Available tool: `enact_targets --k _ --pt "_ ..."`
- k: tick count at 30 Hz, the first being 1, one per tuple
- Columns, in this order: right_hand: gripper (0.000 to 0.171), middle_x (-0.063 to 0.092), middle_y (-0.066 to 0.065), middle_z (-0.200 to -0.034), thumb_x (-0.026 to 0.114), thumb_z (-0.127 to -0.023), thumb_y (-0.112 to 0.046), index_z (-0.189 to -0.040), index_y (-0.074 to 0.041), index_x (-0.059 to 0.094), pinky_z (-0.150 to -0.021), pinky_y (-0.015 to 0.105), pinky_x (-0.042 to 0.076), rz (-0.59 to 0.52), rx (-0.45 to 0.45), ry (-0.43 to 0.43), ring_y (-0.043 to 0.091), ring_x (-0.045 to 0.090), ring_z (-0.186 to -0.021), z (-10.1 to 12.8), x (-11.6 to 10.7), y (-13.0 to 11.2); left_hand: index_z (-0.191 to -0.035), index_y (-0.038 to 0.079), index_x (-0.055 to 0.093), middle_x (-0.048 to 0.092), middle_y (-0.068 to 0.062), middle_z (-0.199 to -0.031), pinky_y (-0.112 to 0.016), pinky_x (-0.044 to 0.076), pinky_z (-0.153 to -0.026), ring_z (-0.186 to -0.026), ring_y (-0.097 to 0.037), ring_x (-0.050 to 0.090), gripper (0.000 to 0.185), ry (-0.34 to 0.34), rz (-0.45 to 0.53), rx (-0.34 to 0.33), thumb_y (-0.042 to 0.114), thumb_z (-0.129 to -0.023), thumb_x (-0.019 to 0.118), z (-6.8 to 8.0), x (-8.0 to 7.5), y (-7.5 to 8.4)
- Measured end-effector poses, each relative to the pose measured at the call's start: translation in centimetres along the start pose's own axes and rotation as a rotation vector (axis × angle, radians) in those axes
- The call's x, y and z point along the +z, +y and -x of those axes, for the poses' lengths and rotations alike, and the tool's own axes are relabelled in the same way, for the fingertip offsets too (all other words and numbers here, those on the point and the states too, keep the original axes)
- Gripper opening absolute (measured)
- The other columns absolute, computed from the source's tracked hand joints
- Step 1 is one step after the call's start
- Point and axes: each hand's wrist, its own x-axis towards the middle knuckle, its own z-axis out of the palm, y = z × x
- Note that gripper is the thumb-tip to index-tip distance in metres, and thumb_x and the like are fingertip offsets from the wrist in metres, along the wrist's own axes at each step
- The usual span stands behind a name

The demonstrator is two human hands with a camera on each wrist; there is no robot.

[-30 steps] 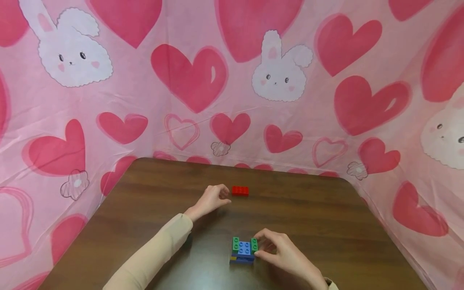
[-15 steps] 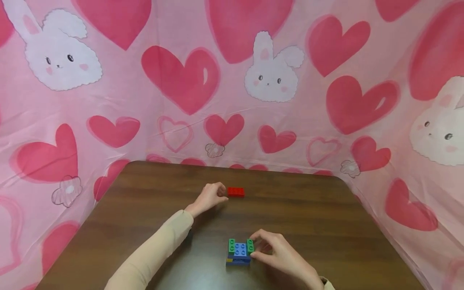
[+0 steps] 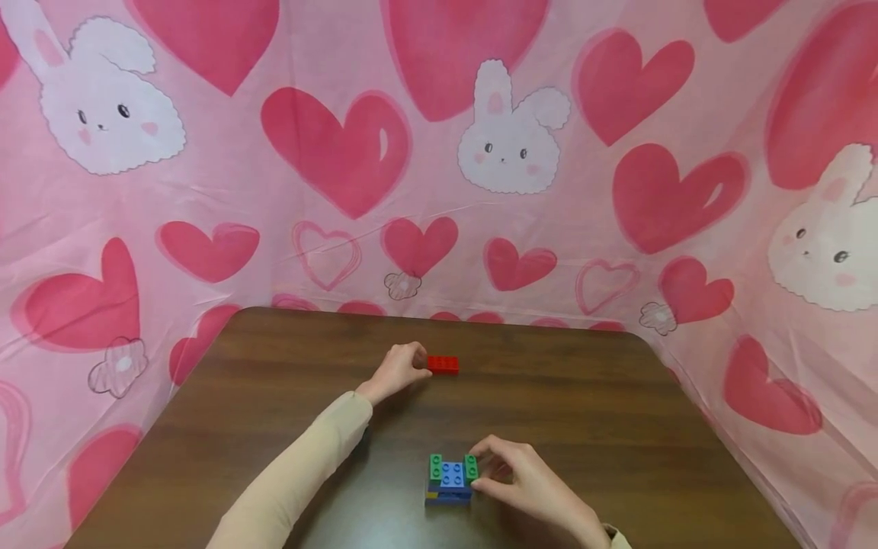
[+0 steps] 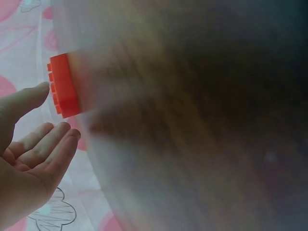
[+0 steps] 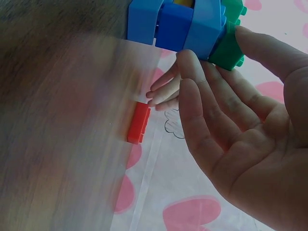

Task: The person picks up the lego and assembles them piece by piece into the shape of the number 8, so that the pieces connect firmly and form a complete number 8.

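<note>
A red brick (image 3: 442,364) lies flat on the brown table (image 3: 617,427), toward its far side. My left hand (image 3: 420,366) is at the brick's left end with thumb and fingers loosely spread; in the left wrist view the red brick (image 4: 65,89) sits just beyond the thumb tip (image 4: 38,91) of my left hand (image 4: 54,119), not gripped. Near the front edge stands a small stack (image 3: 450,480) with a blue brick between two green ones on a blue and yellow base. My right hand (image 3: 482,467) pinches the stack's right green brick (image 5: 231,41) between thumb and fingers (image 5: 192,65).
Pink cloth with red hearts and white bunnies (image 3: 507,137) walls in the table at the back and on both sides. Bare wood lies left and right of my hands. The red brick (image 5: 138,122) also shows far off in the right wrist view.
My left hand has crept right until its fingertips reach the red brick's left end. The right hand stays on the stack. The head view has shifted a little.
</note>
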Motion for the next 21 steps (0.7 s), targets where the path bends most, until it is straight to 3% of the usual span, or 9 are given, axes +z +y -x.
enact_targets --k 21 --pt "0.029 0.072 0.005 -0.104 0.068 -0.093 -0.034 -0.115 -0.016 0.061 -0.073 0.021 0.057 0.001 0.018 -0.010 -0.002 0.066 -0.084 0.0 -0.1 0.0 -0.110 -0.004 0.066 0.072 -0.018 -0.105 -0.044 0.054 -0.092 -0.096 -0.029 0.067 0.039 -0.041 -0.132 0.025 0.015 -0.079 0.083 -1.5 1.1 -0.3"
